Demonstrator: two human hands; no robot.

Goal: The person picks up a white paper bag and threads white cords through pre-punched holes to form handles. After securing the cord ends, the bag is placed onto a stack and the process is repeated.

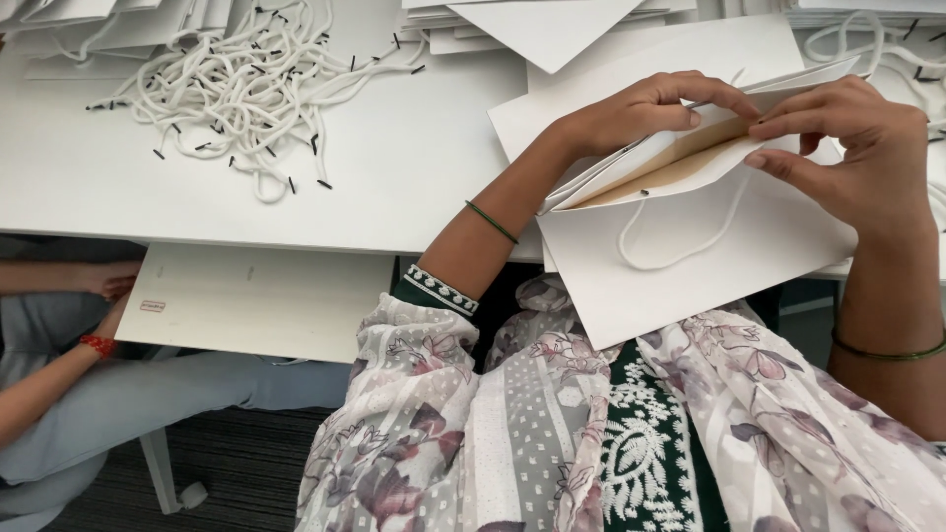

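Floral sleeves [443, 433] lowest; left hand [631, 113] and right hand [857, 148] pinch white paper bag [680, 246] mouth open, likely mid handle-threading; next needs cord [680, 258] end fed through hole.

Around your work: cords, stacked sheets, and someone seated to your left.

You have a loose heap of white cords [241, 89] with black tips lying on the white table [414, 177], up and to your left. Flat white sheets [552, 25] are stacked along the table's far edge, with more cords [887, 39] tangled at the far right corner. Below the table's near edge on your left, a co-worker's hand [108, 281] touches a white sheet [256, 300] that bears a small red mark near its left end; a red band [97, 345] sits on that person's wrist. A dark carpet [246, 463] shows beneath, beside a white table leg [163, 473].
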